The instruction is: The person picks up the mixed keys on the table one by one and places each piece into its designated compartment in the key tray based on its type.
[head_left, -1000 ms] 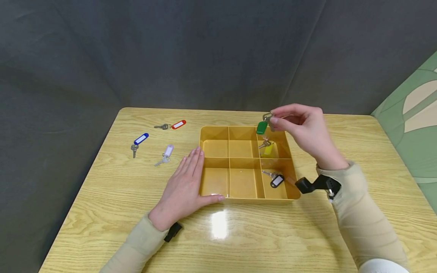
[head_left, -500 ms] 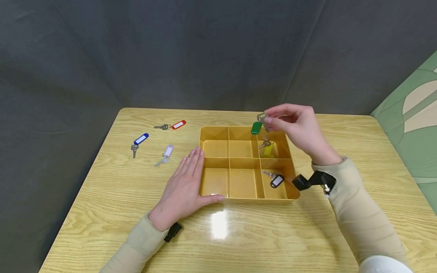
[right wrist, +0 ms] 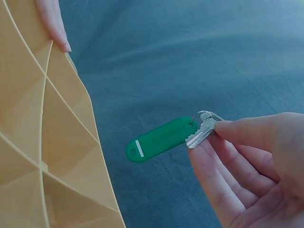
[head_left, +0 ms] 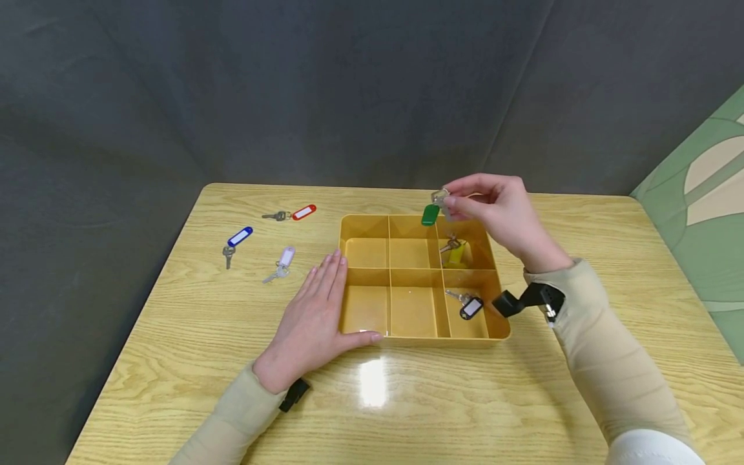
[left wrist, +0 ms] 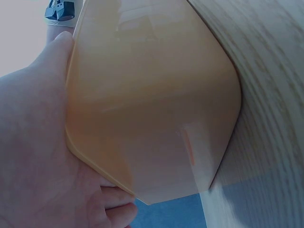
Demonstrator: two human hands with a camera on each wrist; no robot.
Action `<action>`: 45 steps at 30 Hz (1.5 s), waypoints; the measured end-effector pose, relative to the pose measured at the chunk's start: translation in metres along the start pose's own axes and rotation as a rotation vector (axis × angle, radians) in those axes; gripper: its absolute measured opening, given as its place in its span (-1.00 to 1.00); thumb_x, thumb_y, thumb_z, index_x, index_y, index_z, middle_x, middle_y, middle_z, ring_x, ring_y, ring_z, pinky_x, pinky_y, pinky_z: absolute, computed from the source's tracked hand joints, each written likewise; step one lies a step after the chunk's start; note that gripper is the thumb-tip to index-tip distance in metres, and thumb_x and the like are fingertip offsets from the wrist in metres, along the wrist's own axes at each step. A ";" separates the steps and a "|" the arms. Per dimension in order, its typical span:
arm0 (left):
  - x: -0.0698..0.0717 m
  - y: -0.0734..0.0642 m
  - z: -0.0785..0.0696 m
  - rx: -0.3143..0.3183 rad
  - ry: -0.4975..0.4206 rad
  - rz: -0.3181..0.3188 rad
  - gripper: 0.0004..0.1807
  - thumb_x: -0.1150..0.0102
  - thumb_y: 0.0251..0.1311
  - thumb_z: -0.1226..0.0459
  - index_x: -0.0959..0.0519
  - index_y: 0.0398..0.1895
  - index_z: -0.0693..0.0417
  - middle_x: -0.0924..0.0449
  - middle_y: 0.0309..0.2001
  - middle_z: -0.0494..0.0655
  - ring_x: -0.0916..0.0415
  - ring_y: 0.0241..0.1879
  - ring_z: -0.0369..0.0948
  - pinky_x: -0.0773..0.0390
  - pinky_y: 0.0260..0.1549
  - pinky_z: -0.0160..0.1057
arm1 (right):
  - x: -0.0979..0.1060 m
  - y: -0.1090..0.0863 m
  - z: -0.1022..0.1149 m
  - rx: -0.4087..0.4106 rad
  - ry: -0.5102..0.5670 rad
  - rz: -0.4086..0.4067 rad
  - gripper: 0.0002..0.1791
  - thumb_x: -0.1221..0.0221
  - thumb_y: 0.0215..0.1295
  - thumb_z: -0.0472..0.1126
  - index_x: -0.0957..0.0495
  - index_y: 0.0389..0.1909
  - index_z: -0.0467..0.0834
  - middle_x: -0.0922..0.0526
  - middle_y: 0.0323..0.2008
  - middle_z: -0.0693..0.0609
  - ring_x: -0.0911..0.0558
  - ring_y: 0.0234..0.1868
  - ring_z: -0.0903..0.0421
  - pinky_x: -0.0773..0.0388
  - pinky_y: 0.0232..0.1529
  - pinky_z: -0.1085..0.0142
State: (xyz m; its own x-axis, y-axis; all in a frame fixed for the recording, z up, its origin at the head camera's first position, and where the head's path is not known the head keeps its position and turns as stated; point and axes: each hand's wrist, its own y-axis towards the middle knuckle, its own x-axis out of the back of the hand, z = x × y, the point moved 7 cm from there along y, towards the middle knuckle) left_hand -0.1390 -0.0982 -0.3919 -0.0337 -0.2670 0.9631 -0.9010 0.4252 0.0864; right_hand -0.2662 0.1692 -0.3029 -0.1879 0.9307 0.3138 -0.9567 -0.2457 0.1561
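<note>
Yellow tray [head_left: 413, 310]: 1 | keys [right wrist: 204, 128]: 3 outside, 2 inside, 1 pinched by right fingers [right wrist: 209, 178] | left fingers [head_left: 324, 278]: straight

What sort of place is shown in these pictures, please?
Probably an indoor recording station, though I cannot be certain: a dark backdrop stands behind the table, and black wrist cameras are worn.

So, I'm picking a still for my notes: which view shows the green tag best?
The right wrist view: the green tag appears large and uncovered, beside the key. The head view shows it small; the left wrist view doesn't show it.
</note>
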 end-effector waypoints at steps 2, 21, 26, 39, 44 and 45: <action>0.000 0.000 0.000 0.000 0.001 0.000 0.43 0.19 0.03 -0.64 0.23 0.62 0.27 0.27 0.63 0.18 0.33 0.59 -0.03 0.21 0.52 -0.09 | -0.001 0.001 -0.001 -0.002 -0.002 0.003 -0.74 -0.35 0.35 -0.27 -0.70 -0.02 -0.32 -0.76 -0.17 -0.09 -0.76 -0.28 0.03 -0.72 -0.17 0.27; -0.001 0.000 0.000 -0.001 -0.005 -0.006 0.44 0.18 0.02 -0.65 0.22 0.63 0.27 0.33 0.63 0.13 0.33 0.59 -0.03 0.19 0.52 -0.10 | -0.021 0.009 -0.024 -0.115 0.041 0.057 -0.76 -0.32 0.36 -0.33 -0.69 -0.02 -0.36 -0.76 -0.18 -0.15 -0.77 -0.32 0.00 -0.74 -0.23 0.18; 0.000 0.000 0.001 0.005 -0.009 -0.004 0.44 0.17 0.02 -0.65 0.23 0.63 0.26 0.38 0.63 0.10 0.35 0.59 -0.05 0.22 0.52 -0.11 | -0.027 0.011 -0.034 -0.160 0.042 0.077 -0.76 -0.33 0.36 -0.32 -0.69 -0.02 -0.34 -0.75 -0.16 -0.18 -0.77 -0.32 -0.02 -0.74 -0.24 0.19; 0.001 0.001 0.000 0.007 -0.011 0.003 0.44 0.20 0.01 -0.65 0.22 0.63 0.27 0.38 0.63 0.09 0.35 0.59 -0.05 0.22 0.52 -0.11 | -0.042 0.012 -0.048 -0.184 0.043 0.140 -0.73 -0.30 0.37 -0.35 -0.65 0.02 -0.41 -0.74 -0.14 -0.23 -0.77 -0.30 0.02 -0.74 -0.18 0.13; 0.001 0.001 0.000 0.002 -0.005 0.004 0.44 0.20 0.01 -0.65 0.22 0.63 0.28 0.36 0.63 0.12 0.32 0.59 -0.02 0.21 0.52 -0.09 | -0.046 0.011 -0.053 -0.206 0.033 0.161 -0.73 -0.27 0.40 -0.35 -0.64 0.03 -0.41 -0.73 -0.12 -0.27 -0.76 -0.28 0.02 -0.71 -0.11 0.05; 0.001 0.001 0.000 0.000 -0.002 0.001 0.44 0.20 0.02 -0.65 0.21 0.63 0.28 0.34 0.63 0.14 0.31 0.59 -0.01 0.21 0.52 -0.09 | -0.047 0.011 -0.054 -0.210 0.030 0.161 -0.74 -0.27 0.40 -0.36 -0.64 0.03 -0.41 -0.73 -0.13 -0.27 -0.76 -0.28 0.02 -0.71 -0.10 0.05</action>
State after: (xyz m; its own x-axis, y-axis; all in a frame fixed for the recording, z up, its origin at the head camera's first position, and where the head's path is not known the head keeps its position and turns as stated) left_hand -0.1394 -0.0978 -0.3911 -0.0354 -0.2688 0.9625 -0.9009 0.4255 0.0857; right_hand -0.2796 0.1377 -0.3664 -0.3453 0.8925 0.2901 -0.9384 -0.3329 -0.0927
